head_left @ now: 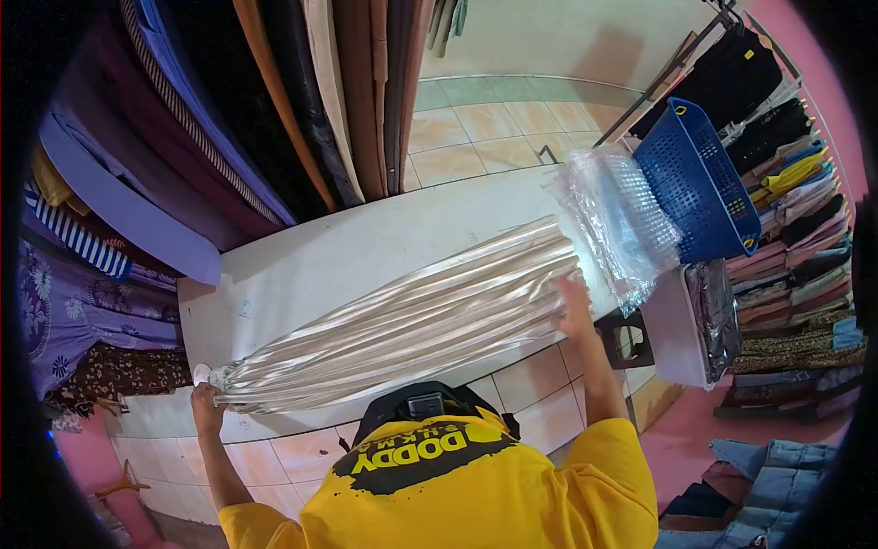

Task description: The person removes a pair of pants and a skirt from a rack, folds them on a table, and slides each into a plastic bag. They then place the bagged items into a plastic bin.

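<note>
A long pleated, shiny cream cloth (412, 320) lies stretched across the white table (265, 284). Its narrow, gathered end is at the left, where my left hand (207, 408) is closed on it. At the wide right end my right hand (574, 306) rests on the cloth near its edge, fingers apart. The pleats run lengthwise between the two hands.
Clear plastic bags (617, 220) lie at the table's right end beside a blue perforated basket (700, 183). A white box (677, 329) with dark packets (718, 316) stands right of my right hand. Hanging garments (201, 119) border the table's far left; folded clothes (796, 256) line the right.
</note>
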The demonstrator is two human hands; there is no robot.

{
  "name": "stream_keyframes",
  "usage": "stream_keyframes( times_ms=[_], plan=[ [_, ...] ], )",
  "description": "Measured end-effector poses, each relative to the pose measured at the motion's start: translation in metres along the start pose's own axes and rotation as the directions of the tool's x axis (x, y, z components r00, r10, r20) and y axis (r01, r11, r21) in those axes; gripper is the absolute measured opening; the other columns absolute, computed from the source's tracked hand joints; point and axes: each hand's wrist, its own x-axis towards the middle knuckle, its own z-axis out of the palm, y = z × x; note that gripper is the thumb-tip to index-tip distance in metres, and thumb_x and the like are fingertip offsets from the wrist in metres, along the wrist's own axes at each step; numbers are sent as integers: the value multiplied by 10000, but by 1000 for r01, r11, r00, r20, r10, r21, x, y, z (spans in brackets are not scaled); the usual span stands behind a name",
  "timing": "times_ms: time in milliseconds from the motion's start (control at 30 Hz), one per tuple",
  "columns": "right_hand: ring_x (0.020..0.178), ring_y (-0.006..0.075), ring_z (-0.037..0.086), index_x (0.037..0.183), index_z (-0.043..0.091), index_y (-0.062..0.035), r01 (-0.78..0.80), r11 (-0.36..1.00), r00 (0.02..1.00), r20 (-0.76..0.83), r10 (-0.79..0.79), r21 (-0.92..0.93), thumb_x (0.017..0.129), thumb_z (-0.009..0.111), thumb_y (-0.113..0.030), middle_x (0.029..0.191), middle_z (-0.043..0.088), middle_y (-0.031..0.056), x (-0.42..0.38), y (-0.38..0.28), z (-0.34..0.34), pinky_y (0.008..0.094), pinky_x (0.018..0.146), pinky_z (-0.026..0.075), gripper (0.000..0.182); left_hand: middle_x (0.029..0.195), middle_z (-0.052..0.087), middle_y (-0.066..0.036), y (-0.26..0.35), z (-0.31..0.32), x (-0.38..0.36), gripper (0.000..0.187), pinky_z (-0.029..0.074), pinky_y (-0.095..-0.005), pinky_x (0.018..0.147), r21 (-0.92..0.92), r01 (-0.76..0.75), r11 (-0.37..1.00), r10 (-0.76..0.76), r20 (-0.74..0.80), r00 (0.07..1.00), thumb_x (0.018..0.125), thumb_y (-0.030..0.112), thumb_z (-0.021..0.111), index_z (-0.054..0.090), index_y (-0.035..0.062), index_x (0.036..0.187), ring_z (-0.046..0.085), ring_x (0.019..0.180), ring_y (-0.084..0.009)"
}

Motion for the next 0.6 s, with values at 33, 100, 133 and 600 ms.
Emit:
stream_keyframes(
  times_ms=[33, 100, 133, 600],
  plan=[
    [1193, 356, 319, 1221, 408, -86, 177, 981, 959, 241, -152, -85, 598, 639, -90, 1231, 403, 172, -2, -16, -13, 412, 1002, 266, 664, 840, 509, -86, 5, -2, 0, 318, 383, -389, 776, 50, -20, 999, 19, 11, 1000, 479, 25, 719, 547, 49, 745, 490, 849, -280],
    [1159, 352, 359, 1196, 435, -105, 191, 980, 957, 232, -174, -53, 583, 632, -61, 1198, 429, 157, -6, -7, -3, 418, 978, 305, 645, 841, 506, -81, 13, -8, 0, 326, 381, -389, 778, 49, -42, 998, 42, 10, 999, 471, 16, 717, 545, 55, 746, 489, 846, -276],
    [1125, 349, 399, 1171, 463, -124, 206, 978, 956, 218, -197, -22, 568, 624, -32, 1166, 456, 142, -7, -2, 3, 425, 954, 343, 630, 842, 502, -77, 17, -11, 1, 336, 380, -389, 780, 47, -64, 997, 64, 4, 998, 464, 6, 715, 543, 60, 747, 488, 843, -272],
    [865, 322, 511, 883, 564, -45, 177, 980, 967, -167, -190, -91, 686, 477, 56, 916, 526, 148, 42, 17, 3, 390, 758, 431, 238, 735, 479, -68, 34, -22, 36, 38, 389, -363, 668, 434, -48, 900, 262, -448, 855, 685, 106, 508, 481, 100, 711, 482, 738, -237]
  ],
)
